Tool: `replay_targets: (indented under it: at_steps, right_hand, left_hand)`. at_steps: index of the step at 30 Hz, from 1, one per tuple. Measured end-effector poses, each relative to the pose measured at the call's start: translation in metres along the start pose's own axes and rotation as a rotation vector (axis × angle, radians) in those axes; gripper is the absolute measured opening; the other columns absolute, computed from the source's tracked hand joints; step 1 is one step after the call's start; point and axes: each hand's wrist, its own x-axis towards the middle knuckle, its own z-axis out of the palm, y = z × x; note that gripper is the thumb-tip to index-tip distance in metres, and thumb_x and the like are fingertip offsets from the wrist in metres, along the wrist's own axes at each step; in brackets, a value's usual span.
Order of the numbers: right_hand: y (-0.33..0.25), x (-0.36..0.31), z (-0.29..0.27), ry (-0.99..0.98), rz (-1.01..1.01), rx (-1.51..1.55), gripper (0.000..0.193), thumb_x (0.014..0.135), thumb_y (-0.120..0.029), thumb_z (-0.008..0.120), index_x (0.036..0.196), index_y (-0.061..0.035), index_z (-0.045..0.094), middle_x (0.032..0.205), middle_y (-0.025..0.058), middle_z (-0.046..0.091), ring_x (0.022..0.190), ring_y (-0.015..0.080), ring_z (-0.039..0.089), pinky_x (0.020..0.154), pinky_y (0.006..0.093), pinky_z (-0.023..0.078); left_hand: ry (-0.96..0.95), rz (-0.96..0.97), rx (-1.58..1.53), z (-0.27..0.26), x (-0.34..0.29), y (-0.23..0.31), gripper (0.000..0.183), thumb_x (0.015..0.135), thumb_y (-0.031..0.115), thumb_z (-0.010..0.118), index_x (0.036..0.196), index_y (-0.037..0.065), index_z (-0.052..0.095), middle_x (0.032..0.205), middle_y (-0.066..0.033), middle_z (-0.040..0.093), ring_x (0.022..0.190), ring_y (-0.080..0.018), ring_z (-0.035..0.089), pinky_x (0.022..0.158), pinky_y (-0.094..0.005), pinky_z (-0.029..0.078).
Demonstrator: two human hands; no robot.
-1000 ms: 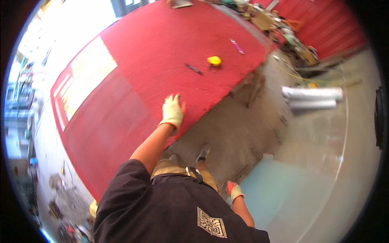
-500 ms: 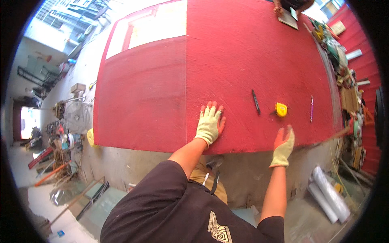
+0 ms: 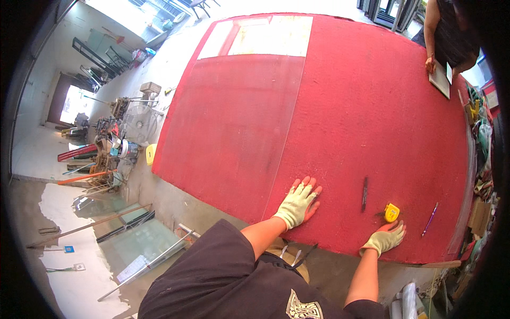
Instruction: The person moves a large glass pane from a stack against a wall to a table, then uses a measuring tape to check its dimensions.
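A large red-covered table (image 3: 366, 122) lies before me. On its left part rests a clear glass pane (image 3: 228, 111), its far end bright with reflections. My left hand (image 3: 297, 206), in a pale yellow glove with red-coated fingers, lies flat on the red cover, just right of the pane's near edge. My right hand (image 3: 383, 238), gloved alike, rests near the table's front edge with its fingers stretched out, holding nothing. Right beyond its fingertips sits a yellow tape measure (image 3: 391, 212). A black marker (image 3: 364, 194) lies left of the tape, and a purple pen (image 3: 429, 219) to its right.
At the far right corner a person (image 3: 451, 40) writes on a pad (image 3: 440, 80). Tools and cardboard crowd the right side (image 3: 481, 215). A standing fan (image 3: 139, 125), buckets and scrap fill the left. Glass sheets (image 3: 139, 247) lie low at the near left.
My view has swung left and up. My right hand has come from the front edge onto the table, close to the tape measure. My left hand stays flat beside the pane's edge.
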Motion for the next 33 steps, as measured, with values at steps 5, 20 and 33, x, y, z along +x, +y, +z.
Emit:
replay_targets:
  at_steps: [5, 20, 33]
  right_hand:
    - [-0.007, 0.003, -0.003, -0.02, 0.015, -0.003, 0.035, 0.108, -0.028, 0.058, 0.137, -0.0098, 0.066, 0.146, 0.0163, 0.064, 0.138, 0.0375, 0.057, 0.118, 0.053, 0.043]
    - [-0.016, 0.004, -0.021, -0.034, 0.069, 0.01, 0.036, 0.107, -0.031, 0.057, 0.132, -0.0071, 0.068, 0.139, 0.017, 0.066, 0.132, 0.0354, 0.06, 0.115, 0.0503, 0.045]
    - [-0.007, 0.005, -0.012, -0.073, 0.1, 0.121, 0.045, 0.107, -0.043, 0.053, 0.134, -0.0106, 0.069, 0.145, 0.0181, 0.062, 0.136, 0.0395, 0.057, 0.116, 0.0549, 0.042]
  left_hand:
    - [-0.041, -0.025, 0.002, -0.003, 0.001, 0.001, 0.053, 0.101, 0.032, 0.065, 0.149, 0.012, 0.058, 0.157, -0.0207, 0.05, 0.152, -0.0395, 0.041, 0.128, -0.0562, 0.027]
    - [0.029, -0.003, 0.048, 0.005, -0.008, 0.0, 0.052, 0.1, 0.036, 0.064, 0.146, 0.012, 0.061, 0.157, -0.0194, 0.052, 0.15, -0.0377, 0.044, 0.128, -0.0545, 0.028]
    - [0.191, -0.112, -0.269, -0.031, -0.096, 0.065, 0.038, 0.096, 0.017, 0.068, 0.131, 0.004, 0.069, 0.128, -0.019, 0.071, 0.119, -0.0383, 0.066, 0.105, -0.0475, 0.051]
